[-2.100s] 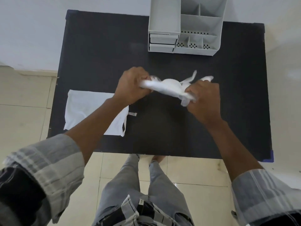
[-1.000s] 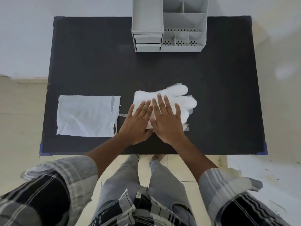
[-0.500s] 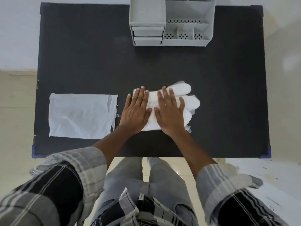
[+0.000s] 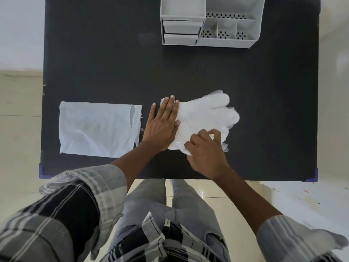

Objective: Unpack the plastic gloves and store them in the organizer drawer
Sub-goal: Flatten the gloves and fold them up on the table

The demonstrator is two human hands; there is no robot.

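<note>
A stack of white plastic gloves (image 4: 205, 116) lies flat on the black table (image 4: 105, 61), fingers pointing right. My left hand (image 4: 162, 125) presses flat on the cuff end of the stack, fingers straight. My right hand (image 4: 205, 152) rests at the near edge of the gloves with its fingers curled, pinching the lower edge of the stack. The empty white packaging bag (image 4: 98, 129) lies flat to the left. A grey desk organizer (image 4: 209, 21) stands at the far edge, its two drawers (image 4: 181, 33) closed on its left side.
The organizer has open compartments (image 4: 226, 33) with perforated walls on its right side. Blue tape marks the table's near corners (image 4: 42, 170). Pale tiled floor and my legs show below the near edge.
The gloves went from being held in the air to lying on the table under both palms. Now my right hand has drawn back and curled at the near edge; the left still presses.
</note>
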